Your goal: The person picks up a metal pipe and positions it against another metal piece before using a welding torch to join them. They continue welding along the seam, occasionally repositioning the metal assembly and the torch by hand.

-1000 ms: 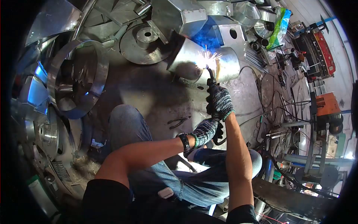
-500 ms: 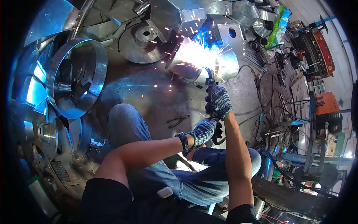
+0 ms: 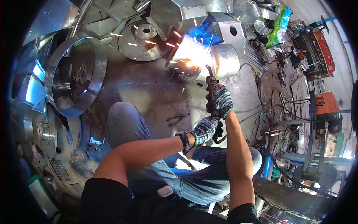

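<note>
A metal cylinder [image 3: 228, 61] lies amid sparks [image 3: 150, 43] on a workshop floor [image 3: 149, 89], crosswise and just ahead of a welding torch [image 3: 210, 72]; the nearer right hand [image 3: 222, 98] wraps its fingers round the torch, the left hand [image 3: 204, 130] likewise, behind.

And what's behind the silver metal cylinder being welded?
A grey metal plate with a dark oval hole and blue haze; whatever the silver cylinder and white glare cover cannot be seen.
</note>
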A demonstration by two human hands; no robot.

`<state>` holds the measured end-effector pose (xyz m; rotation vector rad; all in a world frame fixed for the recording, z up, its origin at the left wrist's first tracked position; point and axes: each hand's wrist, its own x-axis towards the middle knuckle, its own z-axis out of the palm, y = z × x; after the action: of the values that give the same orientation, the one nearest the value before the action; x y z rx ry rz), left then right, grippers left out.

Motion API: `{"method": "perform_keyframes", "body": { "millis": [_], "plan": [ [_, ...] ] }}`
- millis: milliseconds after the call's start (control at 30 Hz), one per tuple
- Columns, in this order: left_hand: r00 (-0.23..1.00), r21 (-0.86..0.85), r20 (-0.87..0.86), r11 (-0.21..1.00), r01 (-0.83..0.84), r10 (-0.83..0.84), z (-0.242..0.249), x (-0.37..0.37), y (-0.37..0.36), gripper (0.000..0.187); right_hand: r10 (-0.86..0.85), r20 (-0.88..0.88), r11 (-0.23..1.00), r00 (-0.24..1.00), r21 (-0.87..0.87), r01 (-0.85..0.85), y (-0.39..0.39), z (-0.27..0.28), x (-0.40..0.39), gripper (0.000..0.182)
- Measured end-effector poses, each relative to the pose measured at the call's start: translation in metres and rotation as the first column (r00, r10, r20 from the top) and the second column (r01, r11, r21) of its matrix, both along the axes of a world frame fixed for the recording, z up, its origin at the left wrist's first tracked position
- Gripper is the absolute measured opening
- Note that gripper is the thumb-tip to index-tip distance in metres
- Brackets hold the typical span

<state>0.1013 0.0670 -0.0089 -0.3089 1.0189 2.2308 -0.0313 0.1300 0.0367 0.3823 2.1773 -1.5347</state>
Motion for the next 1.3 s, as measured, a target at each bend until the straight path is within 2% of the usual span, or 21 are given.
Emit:
{"method": "perform_keyframes", "body": {
  "millis": [67,100,133,200,233,300,433,500,633,700,833,867,900,933,1000,1033,1167,1200,1233,1267,1300],
  "plan": [
    [0.999,0.022,-0.002,0.999,-0.033,0.033,0.000,0.001,0.001,0.037,-0.024,0.053,0.997,0.998,0.076,0.020,-0.008,0.020,0.008,0.055],
    [0.999,0.022,0.000,0.999,-0.033,0.033,0.000,0.001,0.000,0.037,0.221,-0.188,0.967,0.957,0.167,-0.190,0.001,0.005,0.005,0.057],
    [1.000,0.040,0.017,0.999,-0.026,0.026,0.001,0.001,-0.001,0.037,0.220,-0.188,0.968,0.957,0.167,-0.190,0.004,0.003,0.005,0.057],
    [0.999,0.075,0.048,0.997,-0.016,0.012,0.000,-0.001,-0.002,0.036,0.070,-0.033,0.984,0.997,0.166,-0.064,-0.007,0.021,0.008,0.059],
    [0.999,0.075,0.049,0.997,-0.017,0.013,-0.001,-0.001,-0.002,0.036,0.071,-0.033,0.984,0.997,0.166,-0.065,-0.005,0.016,0.005,0.059],
    [0.998,0.013,-0.068,1.000,-0.012,0.013,-0.008,-0.001,0.001,0.036,0.232,-0.150,0.946,0.961,0.265,-0.188,0.001,0.006,0.000,0.058],
    [1.000,0.075,0.006,0.997,-0.015,0.014,-0.014,0.001,0.004,0.046,0.379,-0.270,0.887,0.885,0.379,-0.264,0.007,-0.001,0.002,0.058],
    [1.000,0.060,-0.012,0.998,-0.002,0.003,-0.009,0.001,0.001,0.047,0.312,-0.228,0.930,0.922,0.273,-0.247,0.009,-0.003,0.002,0.061],
    [1.000,0.076,0.014,0.997,-0.016,0.015,-0.001,-0.001,-0.002,0.042,0.350,-0.293,0.913,0.890,0.318,-0.254,0.006,-0.003,0.004,0.064],
    [0.998,-0.129,-0.055,0.991,0.023,-0.030,0.004,-0.002,-0.005,0.043,-0.024,-0.038,0.995,0.999,0.094,0.027,-0.001,0.004,0.004,0.065],
    [0.998,-0.140,-0.058,0.990,0.027,-0.035,0.018,-0.001,-0.012,0.044,-0.030,0.000,0.999,1.000,0.035,0.030,0.001,0.003,0.004,0.063],
    [0.997,-0.107,-0.069,0.994,0.017,-0.024,0.011,0.000,-0.009,0.043,0.229,-0.293,0.964,0.928,0.199,-0.175,0.014,-0.019,-0.002,0.063],
    [0.997,-0.074,-0.080,0.997,0.008,-0.014,0.008,0.001,-0.007,0.041,0.487,-0.504,0.862,0.713,0.405,-0.303,0.014,-0.022,-0.002,0.063],
    [0.997,-0.074,-0.079,0.997,0.007,-0.013,0.005,0.001,-0.005,0.041,0.488,-0.504,0.863,0.713,0.405,-0.304,0.017,-0.023,-0.003,0.063],
    [1.000,0.033,0.002,0.999,-0.026,0.026,0.005,0.001,-0.002,0.039,0.223,-0.184,0.960,0.957,0.213,-0.182,0.003,0.003,0.005,0.061],
    [0.997,0.086,0.071,0.996,-0.033,0.027,0.005,0.000,-0.001,0.038,0.112,-0.079,0.979,0.991,0.182,-0.096,-0.002,0.009,0.006,0.062],
    [0.993,0.093,0.107,0.994,-0.058,0.048,0.010,0.000,-0.004,0.038,0.139,-0.098,0.970,0.985,0.214,-0.116,0.002,0.005,0.006,0.063],
    [0.995,0.094,0.096,0.995,-0.044,0.035,0.007,0.000,-0.003,0.039,0.313,-0.295,0.919,0.903,0.334,-0.210,0.006,-0.006,0.005,0.065],
    [0.996,0.095,0.085,0.995,-0.030,0.022,0.005,-0.001,-0.003,0.039,0.483,-0.450,0.844,0.751,0.466,-0.264,0.011,-0.015,0.003,0.066],
    [0.996,0.095,0.084,0.995,-0.030,0.022,0.005,-0.001,-0.003,0.039,0.483,-0.450,0.844,0.751,0.466,-0.264,0.006,-0.004,0.005,0.066],
    [0.995,0.114,0.094,0.993,-0.029,0.018,0.007,0.000,-0.005,0.039,0.320,-0.271,0.910,0.908,0.353,-0.216,-0.004,0.016,0.009,0.060]
  ]
}}
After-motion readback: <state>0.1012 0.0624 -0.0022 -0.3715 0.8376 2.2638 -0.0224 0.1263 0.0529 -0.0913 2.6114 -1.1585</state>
